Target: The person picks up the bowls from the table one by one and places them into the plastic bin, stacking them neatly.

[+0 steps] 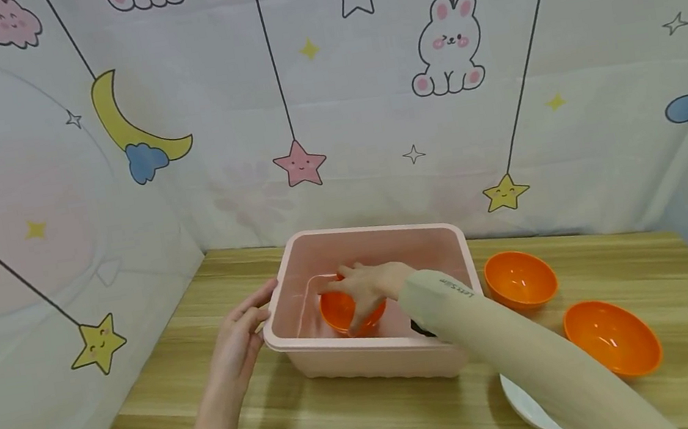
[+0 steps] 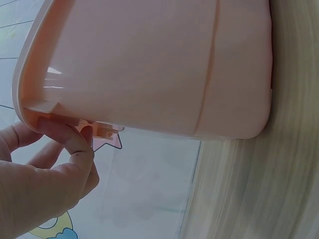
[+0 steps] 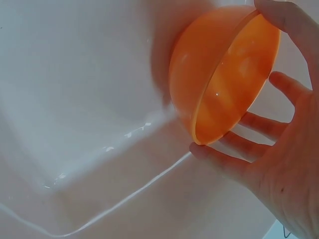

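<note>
A pink plastic basin (image 1: 373, 362) stands on the wooden table. At its left end my left hand (image 1: 239, 341) holds the rim; in the left wrist view the fingers (image 2: 67, 137) curl under the rim's outer edge. Inside the basin sits an orange bowl (image 1: 334, 312), its mouth facing up. My right hand (image 1: 370, 288) reaches over the right side and spans the bowl from above. The right wrist view shows the thumb and the other fingertips (image 3: 202, 151) spread around the bowl's rim, touching it.
Two more orange bowls (image 1: 520, 278) (image 1: 612, 337) stand right of the basin. A white dish (image 1: 528, 406) lies partly hidden beneath my right forearm. Behind the table hangs a patterned cloth (image 1: 353, 94), and the basin's back is close to it.
</note>
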Action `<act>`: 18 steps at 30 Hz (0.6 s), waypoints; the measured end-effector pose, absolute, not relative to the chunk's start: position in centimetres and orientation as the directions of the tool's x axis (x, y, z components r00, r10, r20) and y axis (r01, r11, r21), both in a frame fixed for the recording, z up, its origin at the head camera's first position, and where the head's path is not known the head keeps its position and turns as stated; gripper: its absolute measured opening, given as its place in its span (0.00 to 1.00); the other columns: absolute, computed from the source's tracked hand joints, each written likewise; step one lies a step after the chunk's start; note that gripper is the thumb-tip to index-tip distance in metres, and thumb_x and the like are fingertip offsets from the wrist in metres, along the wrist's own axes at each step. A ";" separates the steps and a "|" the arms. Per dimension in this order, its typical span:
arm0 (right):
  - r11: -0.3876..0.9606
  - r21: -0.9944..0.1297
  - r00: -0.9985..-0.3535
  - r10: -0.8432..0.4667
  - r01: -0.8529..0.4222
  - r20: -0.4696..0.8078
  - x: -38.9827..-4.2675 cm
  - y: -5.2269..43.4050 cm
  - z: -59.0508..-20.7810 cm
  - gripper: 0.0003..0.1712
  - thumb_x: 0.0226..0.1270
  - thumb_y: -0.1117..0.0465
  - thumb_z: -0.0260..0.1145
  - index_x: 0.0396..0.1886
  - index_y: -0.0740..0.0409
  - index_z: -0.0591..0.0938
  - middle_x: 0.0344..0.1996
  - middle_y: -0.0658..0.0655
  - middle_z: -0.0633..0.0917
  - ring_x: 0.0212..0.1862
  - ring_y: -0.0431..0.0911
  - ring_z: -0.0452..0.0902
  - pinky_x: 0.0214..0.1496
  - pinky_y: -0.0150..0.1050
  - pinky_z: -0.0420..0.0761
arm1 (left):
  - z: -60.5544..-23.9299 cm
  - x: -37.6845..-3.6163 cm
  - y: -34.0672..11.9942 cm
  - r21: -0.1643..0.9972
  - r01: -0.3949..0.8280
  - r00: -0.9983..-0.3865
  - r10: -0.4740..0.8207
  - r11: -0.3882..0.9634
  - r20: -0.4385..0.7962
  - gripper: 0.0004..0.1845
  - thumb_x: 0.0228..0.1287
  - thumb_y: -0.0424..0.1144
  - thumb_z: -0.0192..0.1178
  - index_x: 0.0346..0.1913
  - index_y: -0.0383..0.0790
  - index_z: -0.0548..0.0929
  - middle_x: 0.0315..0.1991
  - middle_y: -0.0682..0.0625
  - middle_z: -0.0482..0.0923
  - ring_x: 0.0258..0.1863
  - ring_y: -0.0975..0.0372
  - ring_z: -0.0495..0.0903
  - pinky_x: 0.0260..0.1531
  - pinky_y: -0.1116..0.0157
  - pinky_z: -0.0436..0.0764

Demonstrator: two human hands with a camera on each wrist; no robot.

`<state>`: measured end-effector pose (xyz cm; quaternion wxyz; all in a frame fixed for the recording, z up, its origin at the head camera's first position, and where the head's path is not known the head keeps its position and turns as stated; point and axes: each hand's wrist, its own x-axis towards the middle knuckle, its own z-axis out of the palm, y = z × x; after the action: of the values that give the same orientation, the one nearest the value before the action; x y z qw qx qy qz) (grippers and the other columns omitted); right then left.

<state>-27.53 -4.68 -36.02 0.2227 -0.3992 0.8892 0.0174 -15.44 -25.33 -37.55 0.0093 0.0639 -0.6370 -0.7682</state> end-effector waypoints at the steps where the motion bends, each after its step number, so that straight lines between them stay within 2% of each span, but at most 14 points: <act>1: 0.681 -0.150 -0.582 -0.703 -0.717 -0.409 -27.5 -4.7 -36.0 0.50 0.54 0.41 0.69 0.75 0.32 0.55 0.76 0.58 0.51 0.74 0.61 0.50 0.67 0.64 0.63 | -37.5 -15.4 -25.3 0.980 -0.067 -0.991 -0.098 -0.189 -0.087 0.26 0.67 0.30 0.49 0.68 0.36 0.69 0.65 0.60 0.71 0.57 0.71 0.71 0.49 0.72 0.76; 7: 0.683 -0.159 -0.583 -0.703 -0.713 -0.407 -27.5 -4.7 -36.1 0.51 0.54 0.42 0.70 0.75 0.32 0.55 0.76 0.58 0.50 0.75 0.62 0.49 0.68 0.64 0.61 | -37.6 -15.5 -25.3 0.978 -0.062 -0.992 -0.099 -0.197 -0.083 0.26 0.66 0.29 0.49 0.68 0.34 0.68 0.63 0.60 0.73 0.59 0.71 0.70 0.49 0.72 0.76; 18: 0.670 -0.169 -0.575 -0.719 -0.723 -0.390 -27.5 -4.6 -35.9 0.51 0.52 0.44 0.71 0.75 0.32 0.55 0.75 0.57 0.53 0.74 0.58 0.51 0.67 0.59 0.66 | -37.5 -15.4 -25.4 0.983 -0.061 -0.994 -0.081 -0.172 -0.076 0.27 0.68 0.31 0.47 0.70 0.33 0.65 0.66 0.59 0.70 0.59 0.71 0.69 0.51 0.71 0.75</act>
<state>-27.46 -4.59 -35.86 0.2179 -0.4064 0.8873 0.0047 -15.43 -25.37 -37.54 0.0066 0.0551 -0.6434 -0.7635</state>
